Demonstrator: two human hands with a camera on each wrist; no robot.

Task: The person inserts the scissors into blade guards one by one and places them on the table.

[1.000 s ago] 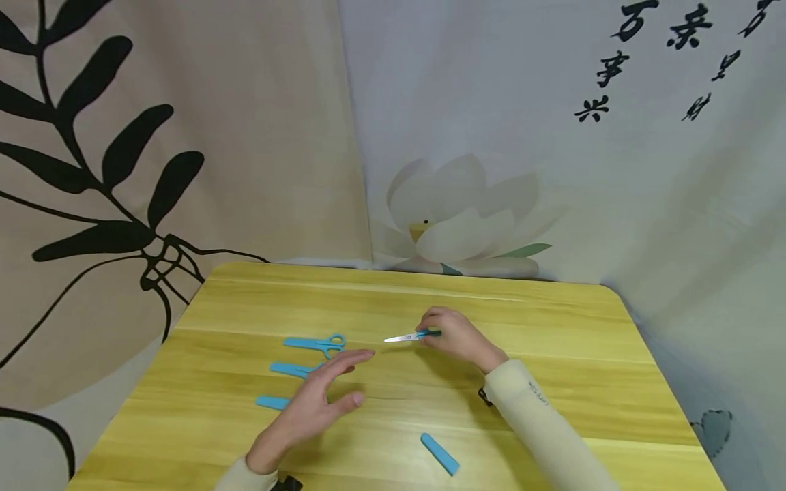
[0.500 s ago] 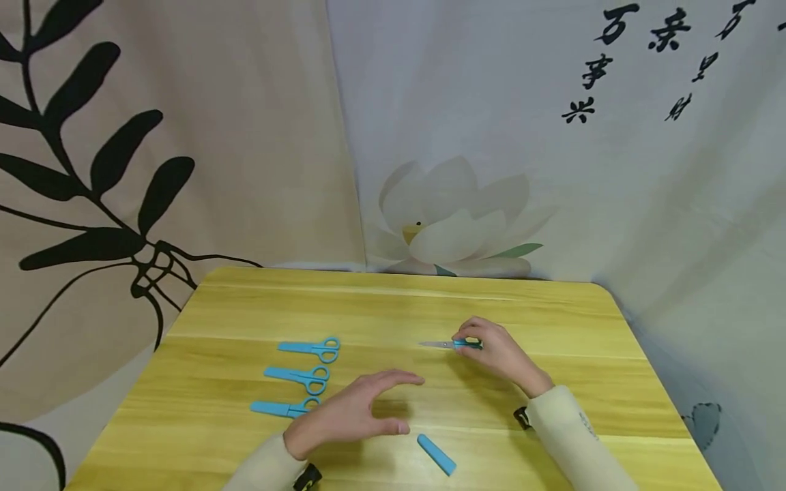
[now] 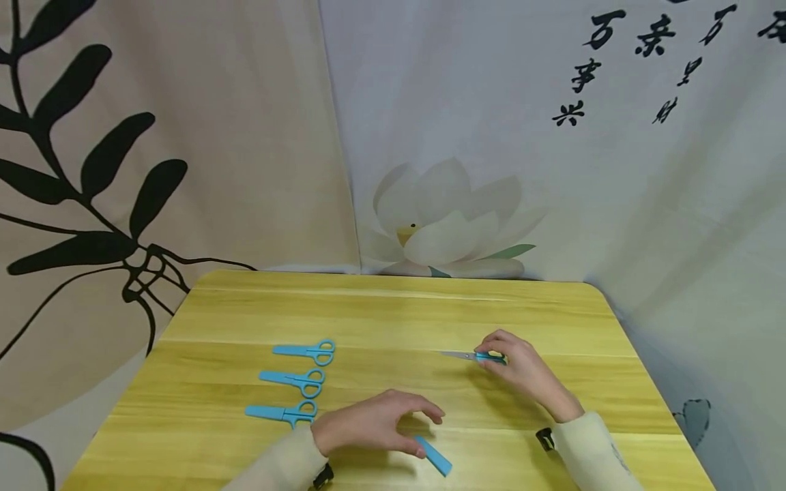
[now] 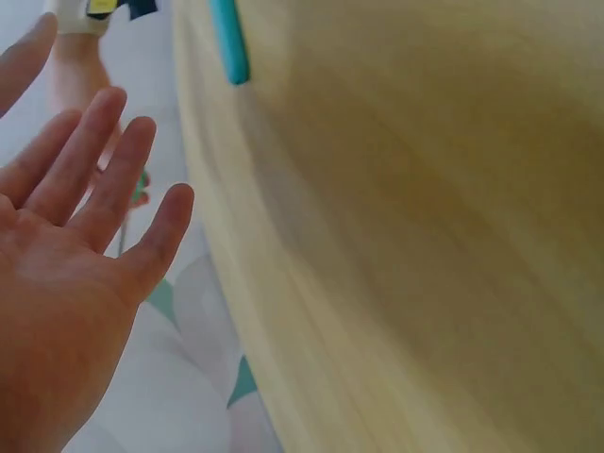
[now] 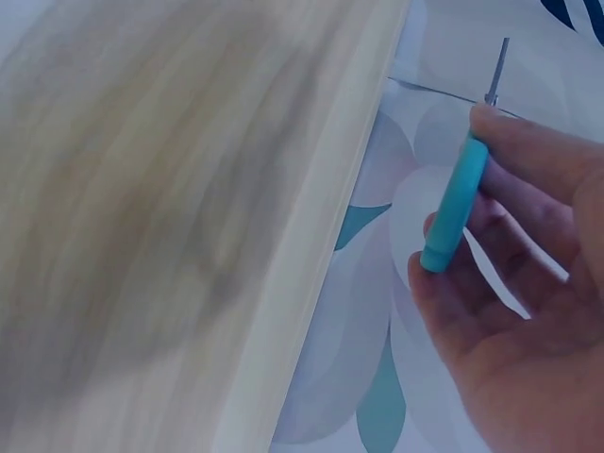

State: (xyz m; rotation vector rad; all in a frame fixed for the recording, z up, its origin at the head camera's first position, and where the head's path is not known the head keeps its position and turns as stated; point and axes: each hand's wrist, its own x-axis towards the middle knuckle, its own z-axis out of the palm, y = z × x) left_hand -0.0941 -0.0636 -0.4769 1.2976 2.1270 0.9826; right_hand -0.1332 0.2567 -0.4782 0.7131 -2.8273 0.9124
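Observation:
My right hand point(image 3: 522, 365) pinches the blue handles of a pair of scissors point(image 5: 458, 203) above the table, its bare metal blades pointing left in the head view. My left hand point(image 3: 383, 423) is held over the front of the table, thumb and fingers spread apart with nothing between them. Its thumb tip overlaps the upper end of a loose blue blade cover point(image 3: 437, 460) in the head view. In the left wrist view, the palm point(image 4: 57, 283) and straight fingers show beside that cover point(image 4: 229, 42).
Three more blue scissors, a far pair point(image 3: 301, 351), a middle pair point(image 3: 293, 380) and a near pair point(image 3: 279, 412), lie in a column on the left, blades covered. The wooden table point(image 3: 393, 314) ends at a printed curtain point(image 3: 264, 136).
My right hand has carried the scissors to the right and slightly nearer. My left hand has moved right from over the covered scissors to the loose blade cover.

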